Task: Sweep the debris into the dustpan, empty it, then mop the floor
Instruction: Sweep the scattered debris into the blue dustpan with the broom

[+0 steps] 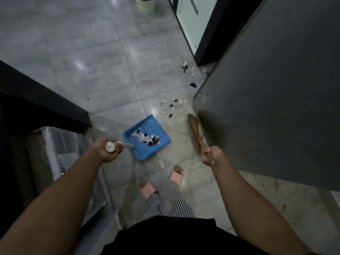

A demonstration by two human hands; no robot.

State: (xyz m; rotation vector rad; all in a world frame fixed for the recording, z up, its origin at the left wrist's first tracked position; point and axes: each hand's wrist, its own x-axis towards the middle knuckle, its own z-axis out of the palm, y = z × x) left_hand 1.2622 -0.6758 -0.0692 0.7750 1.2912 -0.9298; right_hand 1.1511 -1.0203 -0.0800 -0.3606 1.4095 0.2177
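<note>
A blue dustpan (158, 139) sits on the grey tiled floor at the centre, holding a heap of white and black scraps (147, 138). My left hand (108, 150) grips the white end of its long handle. My right hand (210, 155) grips a brown wooden broom (195, 127), whose blurred bristle end lies near the dark door. Loose white and black debris (170, 106) lies on the floor just beyond the dustpan, and a second scatter of debris (189, 72) lies farther off near the door's edge.
A large dark door or panel (272, 89) fills the right side. A dark counter edge (46, 100) and a bin lined with clear plastic (60, 153) stand at left. A pale green bin (146, 5) stands at the far top. My slippered feet (161, 181) are below the dustpan.
</note>
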